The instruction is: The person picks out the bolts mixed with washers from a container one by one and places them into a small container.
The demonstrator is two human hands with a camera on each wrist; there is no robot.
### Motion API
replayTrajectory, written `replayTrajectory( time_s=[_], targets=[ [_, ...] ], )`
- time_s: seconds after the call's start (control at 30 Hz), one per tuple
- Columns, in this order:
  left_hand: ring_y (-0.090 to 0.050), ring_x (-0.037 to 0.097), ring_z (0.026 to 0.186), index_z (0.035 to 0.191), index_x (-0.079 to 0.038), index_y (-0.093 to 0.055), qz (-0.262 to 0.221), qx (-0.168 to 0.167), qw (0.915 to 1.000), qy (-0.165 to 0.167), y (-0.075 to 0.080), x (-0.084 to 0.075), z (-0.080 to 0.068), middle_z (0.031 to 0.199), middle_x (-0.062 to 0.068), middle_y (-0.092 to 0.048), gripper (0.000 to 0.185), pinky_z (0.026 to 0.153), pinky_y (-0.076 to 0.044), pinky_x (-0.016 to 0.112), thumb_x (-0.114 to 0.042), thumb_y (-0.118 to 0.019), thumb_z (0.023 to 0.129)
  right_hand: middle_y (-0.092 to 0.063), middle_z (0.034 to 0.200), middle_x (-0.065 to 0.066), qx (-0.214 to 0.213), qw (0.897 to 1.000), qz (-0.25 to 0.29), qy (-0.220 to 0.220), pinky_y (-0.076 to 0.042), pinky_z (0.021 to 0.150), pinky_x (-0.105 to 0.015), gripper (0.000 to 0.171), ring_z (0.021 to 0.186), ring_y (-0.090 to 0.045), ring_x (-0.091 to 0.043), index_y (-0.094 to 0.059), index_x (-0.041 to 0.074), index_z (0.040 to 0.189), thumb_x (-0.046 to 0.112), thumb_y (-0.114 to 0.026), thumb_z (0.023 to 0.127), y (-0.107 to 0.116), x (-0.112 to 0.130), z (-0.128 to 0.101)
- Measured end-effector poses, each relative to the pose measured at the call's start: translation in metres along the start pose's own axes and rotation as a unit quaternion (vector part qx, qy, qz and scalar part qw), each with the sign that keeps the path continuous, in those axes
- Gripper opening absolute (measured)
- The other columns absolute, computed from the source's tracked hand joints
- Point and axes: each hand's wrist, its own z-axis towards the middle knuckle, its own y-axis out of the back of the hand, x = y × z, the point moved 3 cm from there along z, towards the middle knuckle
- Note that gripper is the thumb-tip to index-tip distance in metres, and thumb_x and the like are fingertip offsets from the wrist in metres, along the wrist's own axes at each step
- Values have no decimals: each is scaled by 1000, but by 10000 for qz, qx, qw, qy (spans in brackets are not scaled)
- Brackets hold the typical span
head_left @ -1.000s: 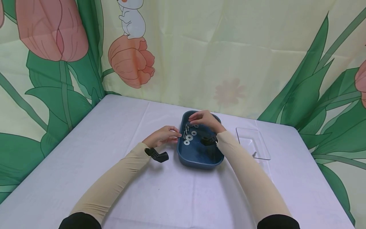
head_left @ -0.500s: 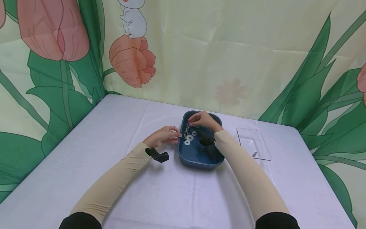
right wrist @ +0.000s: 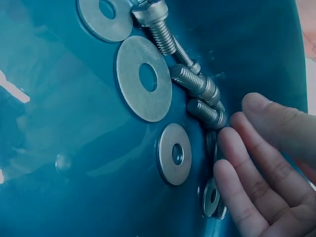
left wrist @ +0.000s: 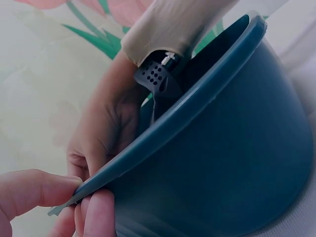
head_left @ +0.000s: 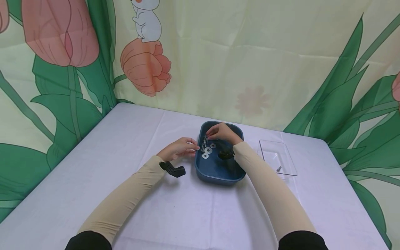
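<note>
My left hand (head_left: 178, 148) pinches the left rim of a blue plastic tub (left wrist: 212, 163) between thumb and fingers. Inside the tub, my right hand (head_left: 222, 132) reaches down at the far left side. In the right wrist view the right fingertips (right wrist: 228, 140) are right beside a small heap of metal bolts (right wrist: 197, 84), with nothing showing between thumb and fingers. Flat round washers lie on the tub floor, among them a large washer (right wrist: 131, 79) and a smaller washer (right wrist: 168, 158). Another small washer (right wrist: 210, 197) is partly under the fingers.
To the right of the tub lies a clear shallow tray (head_left: 272, 149) with one small screw (head_left: 278, 169) in it. The white tablecloth (head_left: 175, 215) covers the table. A printed curtain (head_left: 212, 69) hangs behind the far edge.
The right hand has shifted slightly left and down inside the tub, close to the bolts. The left hand keeps its hold on the rim.
</note>
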Motion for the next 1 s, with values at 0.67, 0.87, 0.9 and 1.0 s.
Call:
replayTrajectory(
  time_s=[0.67, 0.87, 0.9, 1.0],
  targets=[
    [-58, 8, 73, 99, -2, -53, -41, -18, 10000, 32, 0, 1, 2, 92, 3, -57, 11, 65, -55, 15, -6, -58, 91, -69, 104, -20, 345, 9987, -300, 222, -53, 91, -38, 22, 96, -68, -28, -68, -3, 106, 3, -66, 85, 1, 0, -5],
    [-58, 8, 73, 100, -2, -53, -3, -24, 10000, 35, 0, 1, 2, 92, 3, -57, 11, 67, -55, 16, -6, -58, 91, -69, 106, -18, 431, 9979, -390, 293, -53, 91, -36, 23, 99, -67, -26, -68, -1, 108, 2, -66, 85, -1, -1, -1],
    [-58, 8, 73, 100, -2, -53, 9, -23, 10000, 30, 0, 1, 2, 93, 3, -57, 12, 68, -55, 17, -6, -58, 91, -69, 107, -18, 441, 9978, -405, 299, -53, 91, -36, 24, 100, -67, -26, -67, -1, 109, 2, -66, 85, -2, -1, -1],
    [-58, 9, 74, 100, -3, -53, 35, -43, 10000, 44, 0, 0, 2, 93, 3, -57, 12, 69, -56, 17, -7, -59, 91, -69, 108, -18, 464, 9978, -390, 270, -54, 90, -35, 25, 100, -67, -26, -67, -2, 109, 1, -66, 85, -2, -1, -2]
  ],
)
